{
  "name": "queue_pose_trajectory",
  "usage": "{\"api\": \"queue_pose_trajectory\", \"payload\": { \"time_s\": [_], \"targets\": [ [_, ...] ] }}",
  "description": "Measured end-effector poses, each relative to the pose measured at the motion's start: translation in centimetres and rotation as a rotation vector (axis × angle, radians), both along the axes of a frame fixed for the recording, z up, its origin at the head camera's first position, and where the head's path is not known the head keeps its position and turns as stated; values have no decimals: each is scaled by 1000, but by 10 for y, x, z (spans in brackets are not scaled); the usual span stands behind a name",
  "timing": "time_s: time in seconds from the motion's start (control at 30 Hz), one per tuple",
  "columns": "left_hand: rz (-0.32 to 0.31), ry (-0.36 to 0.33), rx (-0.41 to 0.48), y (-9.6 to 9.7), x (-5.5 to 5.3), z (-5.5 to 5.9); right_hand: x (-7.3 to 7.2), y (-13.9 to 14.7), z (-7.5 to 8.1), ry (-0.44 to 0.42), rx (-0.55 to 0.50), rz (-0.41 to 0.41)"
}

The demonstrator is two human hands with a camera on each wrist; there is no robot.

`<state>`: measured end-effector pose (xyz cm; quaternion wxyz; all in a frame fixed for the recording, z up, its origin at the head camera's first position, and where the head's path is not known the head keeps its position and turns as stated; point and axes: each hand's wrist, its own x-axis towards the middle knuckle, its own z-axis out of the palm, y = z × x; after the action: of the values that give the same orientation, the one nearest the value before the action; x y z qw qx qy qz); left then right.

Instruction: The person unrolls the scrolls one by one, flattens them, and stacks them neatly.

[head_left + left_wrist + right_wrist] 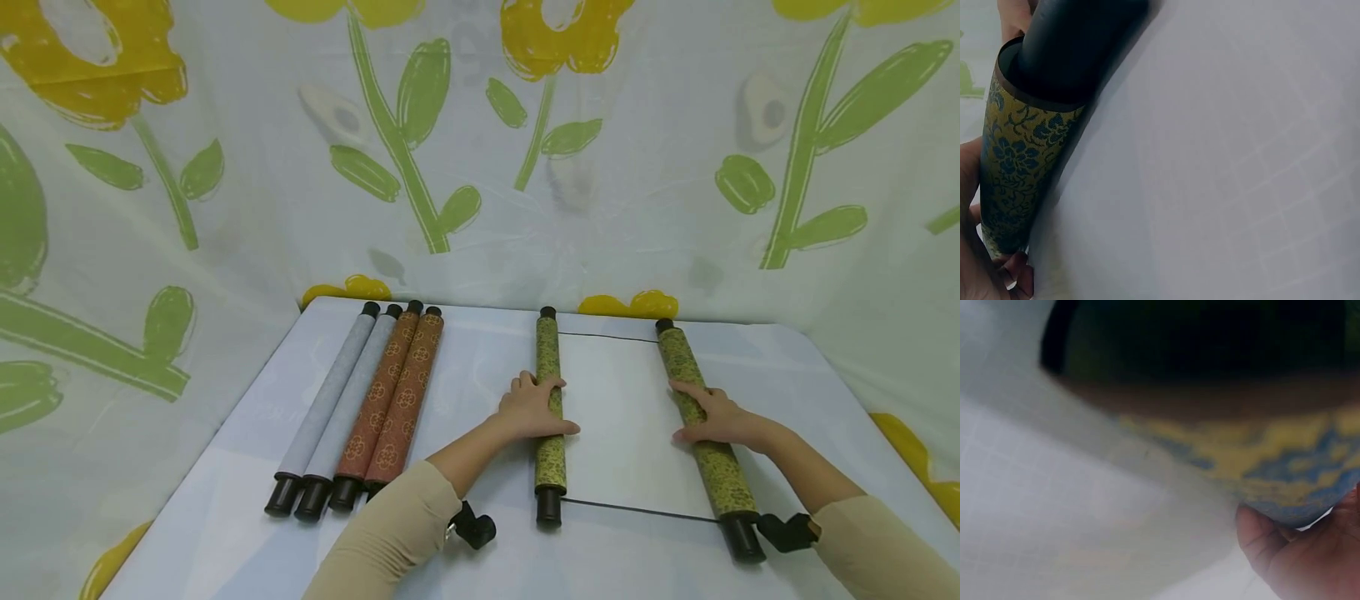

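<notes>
A hanging scroll lies partly unrolled on the table, its white sheet point(618, 417) stretched between two yellow-green patterned rolls with black knobs. My left hand point(528, 408) grips the left roll point(551, 464) near its middle, thumb on the sheet side. Around the right roll point(723, 479), which slants, my right hand point(712, 417) has its thumb and fingers at the inner edge. The left wrist view shows the floral cloth of the roll point(1016, 156) and fingers point(1016, 272) at its far side. Close and blurred in the right wrist view, the roll point(1285, 456) hides part of the hand.
To the left lie two pale grey scrolls point(327, 396) and two reddish-brown flowered scrolls point(405, 392), rolled up side by side. Behind the white table point(480, 367) hangs a flower-printed curtain point(480, 275). Black wrist devices point(474, 527) sit under both forearms.
</notes>
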<state>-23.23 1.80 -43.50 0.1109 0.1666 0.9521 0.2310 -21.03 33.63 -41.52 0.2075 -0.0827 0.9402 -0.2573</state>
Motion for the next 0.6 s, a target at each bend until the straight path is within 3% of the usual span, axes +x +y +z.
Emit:
{"api": "queue_pose_trajectory", "payload": {
  "time_s": [0.43, 0.6],
  "targets": [
    [52, 49, -40, -3, -1, -1, 4, 5, 0, 115, 85, -10],
    [55, 34, 9, -8, -1, -1, 6, 10, 1, 158, 83, -1]
  ]
}}
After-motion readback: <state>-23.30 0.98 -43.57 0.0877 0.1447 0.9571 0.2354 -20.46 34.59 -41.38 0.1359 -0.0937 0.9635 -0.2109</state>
